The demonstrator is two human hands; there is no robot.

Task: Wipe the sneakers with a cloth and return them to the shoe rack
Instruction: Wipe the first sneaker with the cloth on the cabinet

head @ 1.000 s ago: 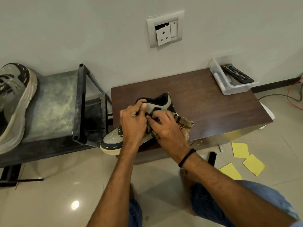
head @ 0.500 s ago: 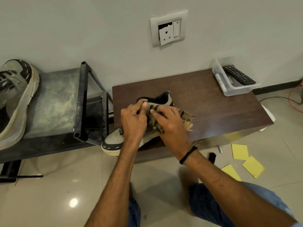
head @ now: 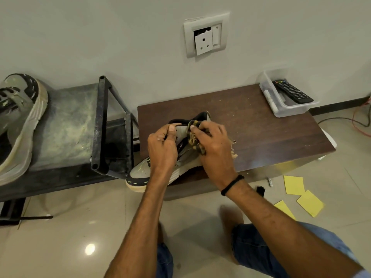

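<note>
The left hand [head: 161, 146] grips the sneaker [head: 140, 173] by its collar to steady it on the bench [head: 261, 133], while the right hand's [head: 214, 149] fingers clamp the cloth [head: 193, 137] against its side, wiping.

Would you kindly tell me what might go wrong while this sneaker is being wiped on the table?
The sneaker juts toe-first past the table edge; if the left hand, gripping its collar, loosens, it may tip to the floor. The cloth bunched in the right hand has frayed threads that might snag.
</note>
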